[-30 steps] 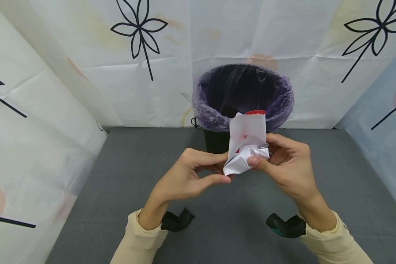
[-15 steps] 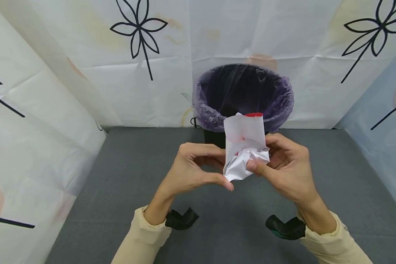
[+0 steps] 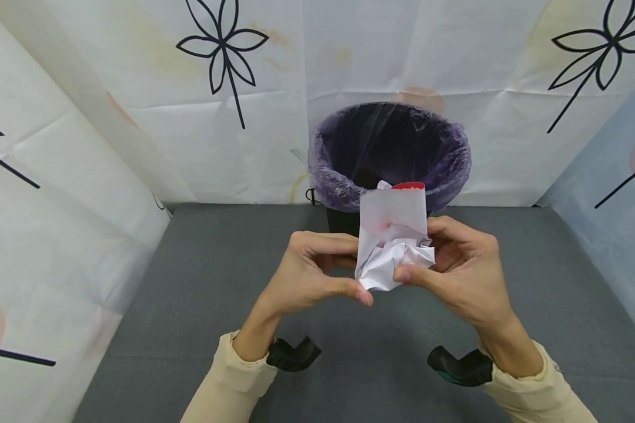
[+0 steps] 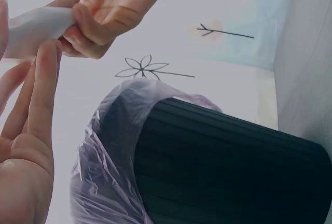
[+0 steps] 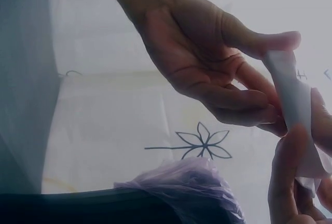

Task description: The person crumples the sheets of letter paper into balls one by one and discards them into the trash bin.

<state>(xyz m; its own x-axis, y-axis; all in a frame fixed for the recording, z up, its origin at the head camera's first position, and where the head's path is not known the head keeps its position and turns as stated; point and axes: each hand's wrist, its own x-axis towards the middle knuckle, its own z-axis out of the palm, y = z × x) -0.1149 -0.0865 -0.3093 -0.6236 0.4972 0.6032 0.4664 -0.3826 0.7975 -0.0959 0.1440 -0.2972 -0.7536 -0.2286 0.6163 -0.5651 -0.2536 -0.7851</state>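
Observation:
A crumpled, partly folded piece of white paper (image 3: pixel 391 214), red along its upper edge, is held up between both hands in the head view. My right hand (image 3: pixel 468 273) pinches its lower right part, thumb on the near face and fingers behind. On the other side my left hand (image 3: pixel 309 273) holds the left edge, with the thumb at the lower corner and the fingers reaching behind. In the left wrist view, those left fingers (image 4: pixel 44 89) look fairly straight against the paper (image 4: pixel 44 29). The right wrist view shows the paper (image 5: pixel 295 105) nearly edge-on, spanning from hand to hand.
Behind the paper stands a black bin (image 3: pixel 344 221) lined with a purple plastic bag (image 3: pixel 332 185), its mouth facing up. A grey table surface (image 3: pixel 217 252) lies under the hands. White patterned sheets (image 3: pixel 153 64) enclose the back and sides. Black straps (image 3: pixel 460 367) hang at both wrists.
My left hand has risen slightly and its thumb now sits at the paper's lower left corner. The paper faces the head camera more broadly; the right hand has barely shifted.

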